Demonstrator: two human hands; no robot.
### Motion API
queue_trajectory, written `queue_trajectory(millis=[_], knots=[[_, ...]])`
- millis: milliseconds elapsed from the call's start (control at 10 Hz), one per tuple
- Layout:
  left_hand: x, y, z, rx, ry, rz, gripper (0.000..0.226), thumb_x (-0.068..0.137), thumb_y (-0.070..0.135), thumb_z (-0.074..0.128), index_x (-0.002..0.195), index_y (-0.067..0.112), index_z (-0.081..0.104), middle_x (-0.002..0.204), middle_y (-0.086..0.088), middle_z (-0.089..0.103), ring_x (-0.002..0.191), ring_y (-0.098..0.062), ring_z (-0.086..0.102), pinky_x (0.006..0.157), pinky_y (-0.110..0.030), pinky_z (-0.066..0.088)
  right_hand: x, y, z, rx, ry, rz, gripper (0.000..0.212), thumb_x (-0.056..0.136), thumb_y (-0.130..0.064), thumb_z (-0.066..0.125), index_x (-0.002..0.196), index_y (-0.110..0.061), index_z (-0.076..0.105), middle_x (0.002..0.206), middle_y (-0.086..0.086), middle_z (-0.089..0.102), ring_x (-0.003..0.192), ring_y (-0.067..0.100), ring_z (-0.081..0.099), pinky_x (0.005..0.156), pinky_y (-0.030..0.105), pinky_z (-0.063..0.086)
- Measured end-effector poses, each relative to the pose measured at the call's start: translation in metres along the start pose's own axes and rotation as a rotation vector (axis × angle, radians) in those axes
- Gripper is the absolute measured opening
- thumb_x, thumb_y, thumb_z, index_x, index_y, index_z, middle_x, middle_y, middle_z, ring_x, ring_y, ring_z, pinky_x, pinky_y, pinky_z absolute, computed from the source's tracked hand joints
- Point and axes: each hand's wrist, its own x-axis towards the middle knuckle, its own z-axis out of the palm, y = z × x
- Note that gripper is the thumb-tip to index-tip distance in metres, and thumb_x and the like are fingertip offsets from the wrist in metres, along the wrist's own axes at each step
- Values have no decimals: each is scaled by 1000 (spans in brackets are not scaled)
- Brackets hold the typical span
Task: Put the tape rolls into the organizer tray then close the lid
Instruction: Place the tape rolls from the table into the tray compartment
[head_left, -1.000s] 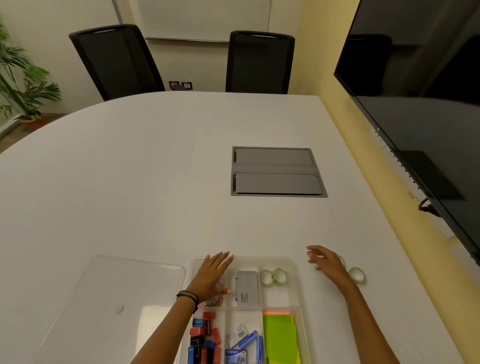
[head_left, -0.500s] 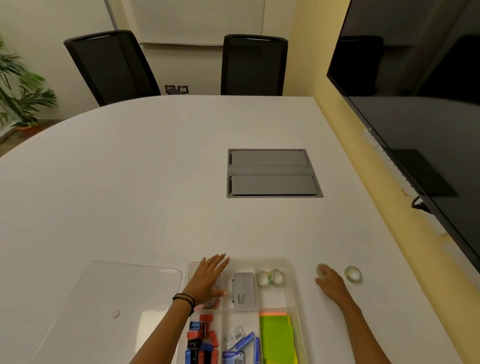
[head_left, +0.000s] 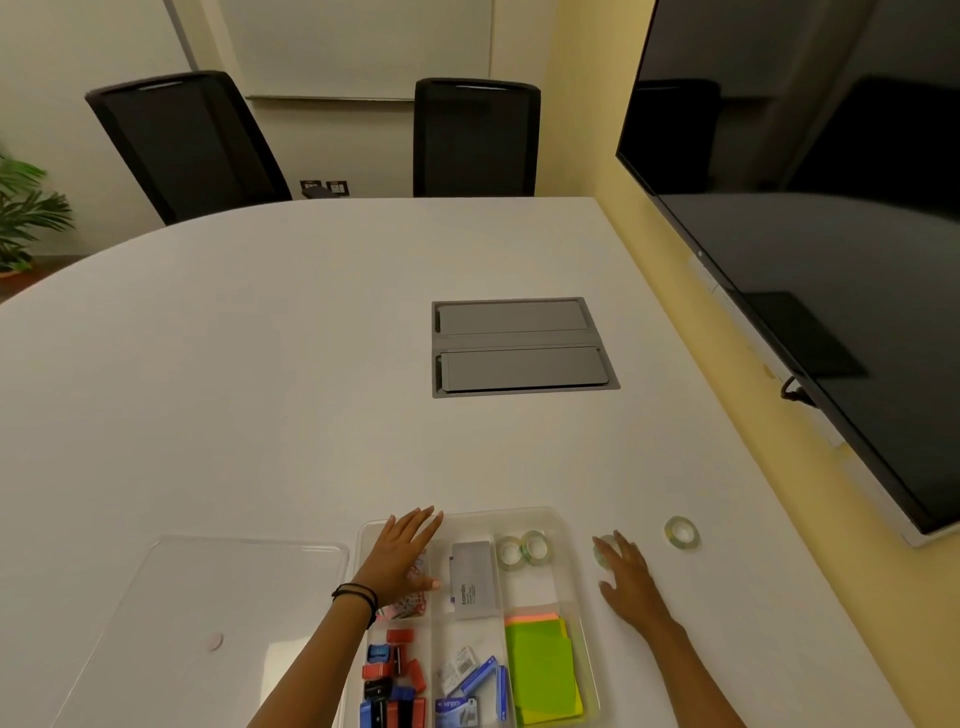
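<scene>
A clear organizer tray (head_left: 563, 522) lies at the table's near edge. Two tape rolls (head_left: 522, 550) stand side by side in its back right compartment. My right hand (head_left: 631, 582) is just right of the tray, its fingertips closed on a third tape roll (head_left: 602, 552), which looks blurred. One more tape roll (head_left: 681, 533) lies alone on the table further right. My left hand (head_left: 402, 558) rests flat on the tray's back left compartment with fingers spread. The clear lid (head_left: 208, 597) lies flat to the left of the tray.
The tray also holds a grey box (head_left: 471, 579), green sticky notes (head_left: 540, 665), coloured clips and staple boxes. A grey cable hatch (head_left: 522, 347) is set into the table's middle. A large dark screen (head_left: 831, 260) hangs on the right wall. Two black chairs stand at the far side.
My right hand came down on the nearer loose tape roll and has drawn it left toward the tray. The left hand has stayed on the tray. The view shifted slightly.
</scene>
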Motion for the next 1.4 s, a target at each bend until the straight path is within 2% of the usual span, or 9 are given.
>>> queue_trajectory(millis=[300,500,700,800,900,1000,1100,1200,1400], knots=[[0,5,-4,81,-40,-22,95,86,50,59,149,19,-5,161,-8,-6,149,-24,-4,121,-44,-4,-39,4,7,-53,143,33,49,89,9,40,134,-11,44,146,15,33,135,27,34,110,34,35],[1,6,-5,132,-55,-26,93,87,51,57,149,19,-5,161,-8,-5,149,-25,-2,121,-46,-2,-54,6,13,-88,207,178,40,86,-2,52,124,-14,49,122,12,47,113,27,48,87,35,49],[2,7,-4,159,-59,-26,93,87,51,56,149,19,-6,161,-9,-6,149,-26,-2,121,-47,-1,-43,-25,-4,576,428,362,34,78,-9,72,109,-7,58,105,22,64,97,36,61,82,37,49],[1,7,-4,174,-68,-25,93,88,51,55,149,19,-7,161,-9,-7,149,-26,-2,120,-46,-1,-37,-56,-13,986,353,277,26,82,-11,69,106,-11,61,96,16,66,89,28,65,79,39,56],[1,8,-5,183,-67,-24,92,88,51,55,149,19,-8,161,-8,-7,149,-26,-2,120,-46,-1,-34,-82,-10,938,179,179,23,85,-12,66,106,-6,61,83,10,64,78,21,63,70,28,55],[0,8,-6,195,-68,-20,92,88,50,55,149,19,-8,161,-9,-7,149,-26,-3,120,-46,-1,-33,-97,4,598,63,141,30,82,-20,70,107,-8,60,82,7,60,76,19,59,70,28,50],[0,9,-7,209,-77,-18,93,89,50,54,149,18,-8,161,-9,-7,149,-26,-3,120,-47,-1,-33,-103,25,242,48,45,41,81,-26,69,117,-12,52,97,9,58,91,21,56,74,23,41],[1,11,-7,217,-91,-27,93,89,49,55,148,17,-9,161,-10,-8,149,-27,-3,120,-47,0,-31,-111,38,70,25,29,41,84,-26,63,118,-9,49,117,15,57,108,26,55,83,28,44],[2,12,-7,220,-101,-47,94,89,47,56,148,16,-9,161,-10,-7,149,-27,-2,120,-48,1,-22,-120,46,-64,-107,14,31,90,-19,52,117,-3,49,125,19,53,113,26,53,88,32,44]])
